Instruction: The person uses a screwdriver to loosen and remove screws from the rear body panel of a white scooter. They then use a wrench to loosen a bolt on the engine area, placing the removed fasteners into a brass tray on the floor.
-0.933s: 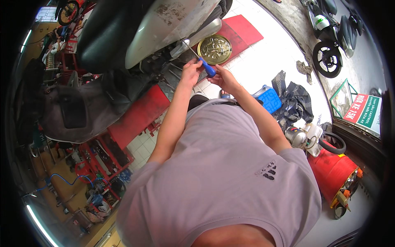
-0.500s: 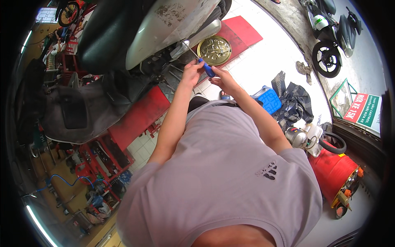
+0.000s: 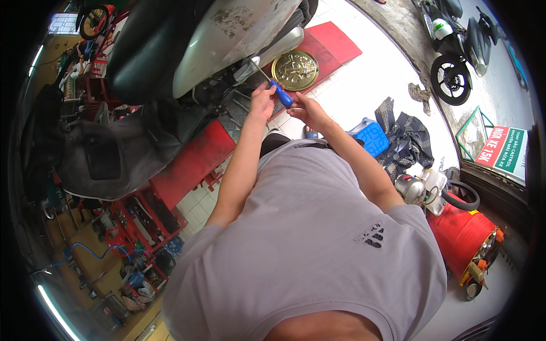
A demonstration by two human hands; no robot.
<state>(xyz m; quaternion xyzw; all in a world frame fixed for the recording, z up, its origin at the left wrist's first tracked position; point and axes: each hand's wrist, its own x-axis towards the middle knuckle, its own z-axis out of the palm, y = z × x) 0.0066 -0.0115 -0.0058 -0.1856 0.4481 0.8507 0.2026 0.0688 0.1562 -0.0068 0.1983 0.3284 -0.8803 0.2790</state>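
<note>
A screwdriver (image 3: 281,94) with a blue handle and a thin metal shaft slants up and to the left, toward the underside of a white and black motorbike (image 3: 227,42). My left hand (image 3: 263,103) is closed around its front part, where handle and shaft meet. At the butt end of the handle, the curled fingers of my right hand (image 3: 310,112) pinch it. The shaft's tip reaches the bike's lower bodywork; what it touches there is too small to make out. Just beyond my hands lies a round gold-coloured tray (image 3: 296,70) with a raised pattern.
The bike stands over a red lift platform (image 3: 196,165). To the right are a blue plastic container (image 3: 372,138), a dark patterned cloth (image 3: 410,139) and a red drum (image 3: 460,238) holding several items. Another motorbike (image 3: 452,74) is parked at the far right. Red tool racks (image 3: 142,221) stand at left.
My right fingers have shifted slightly toward the handle's butt end, showing more of the blue handle. The screwdriver has moved a little to the left, still pointing at the bike.
</note>
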